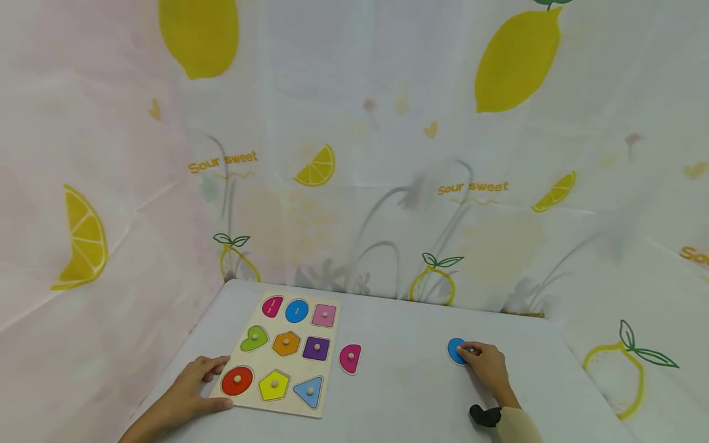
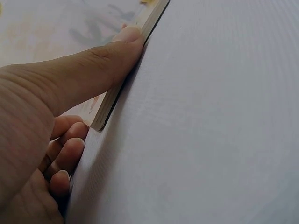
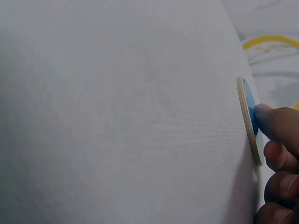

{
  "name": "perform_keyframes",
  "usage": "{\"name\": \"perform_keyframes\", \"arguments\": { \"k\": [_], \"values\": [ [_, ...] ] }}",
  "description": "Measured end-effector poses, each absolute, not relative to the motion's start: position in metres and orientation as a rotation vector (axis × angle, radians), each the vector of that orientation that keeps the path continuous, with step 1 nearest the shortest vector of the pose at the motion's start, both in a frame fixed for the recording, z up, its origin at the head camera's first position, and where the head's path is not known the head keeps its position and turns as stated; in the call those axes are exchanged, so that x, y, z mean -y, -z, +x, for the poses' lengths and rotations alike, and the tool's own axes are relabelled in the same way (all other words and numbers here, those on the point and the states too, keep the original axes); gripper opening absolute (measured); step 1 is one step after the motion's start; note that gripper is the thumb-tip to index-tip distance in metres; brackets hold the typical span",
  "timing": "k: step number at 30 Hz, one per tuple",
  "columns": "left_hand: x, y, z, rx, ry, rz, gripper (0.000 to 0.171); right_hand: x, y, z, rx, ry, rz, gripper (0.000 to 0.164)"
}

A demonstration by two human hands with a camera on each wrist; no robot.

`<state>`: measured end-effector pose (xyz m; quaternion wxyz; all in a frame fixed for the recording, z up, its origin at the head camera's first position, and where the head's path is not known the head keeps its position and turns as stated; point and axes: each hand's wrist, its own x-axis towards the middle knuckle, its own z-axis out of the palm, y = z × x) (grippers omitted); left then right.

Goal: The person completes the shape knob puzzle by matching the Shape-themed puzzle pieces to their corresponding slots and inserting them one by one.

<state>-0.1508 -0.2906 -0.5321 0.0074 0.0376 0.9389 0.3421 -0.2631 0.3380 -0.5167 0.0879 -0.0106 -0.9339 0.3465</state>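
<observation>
My left hand (image 1: 188, 391) grips the near left corner of a wooden knob puzzle board (image 1: 260, 362). In the left wrist view the thumb (image 2: 112, 58) presses along the board's near edge, with the fingers curled at its side. Over to the right, my right hand (image 1: 488, 364) pinches the knob of a round blue puzzle piece (image 1: 453, 351). The right wrist view shows this blue disc edge-on, close to the tabletop; whether it touches cannot be told. A magenta semicircle piece (image 1: 351, 364) lies just right of the board. Matching semicircle and circle recesses sit uncovered in the board's far row.
Other knobbed shapes sit in the board, among them a red oval (image 1: 237, 387), a yellow pentagon (image 1: 268, 391) and a blue triangle (image 1: 312, 399). The white table (image 1: 399, 381) backs onto a lemon-printed cloth (image 1: 354, 234). A black band (image 1: 485, 416) is at my right wrist.
</observation>
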Motion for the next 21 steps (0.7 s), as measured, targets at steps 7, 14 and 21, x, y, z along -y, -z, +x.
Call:
{"name": "perform_keyframes", "arguments": {
  "k": [7,14,21],
  "values": [
    [0.2933,0.5335,-0.1505,-2.945,-1.075,0.154,0.091,-0.3365,0.5182,-0.2642,2.788,-1.017,-0.014,0.029],
    [0.2914,0.5282,-0.1550,-2.917,-1.092,0.152,0.091,-0.3348,0.5195,-0.2612,2.744,-1.041,0.005,0.025],
    [0.2923,0.5277,-0.1502,-2.913,-1.073,0.117,0.091,-0.3285,0.5221,-0.2652,2.725,-1.055,0.044,0.024]
  ]
}}
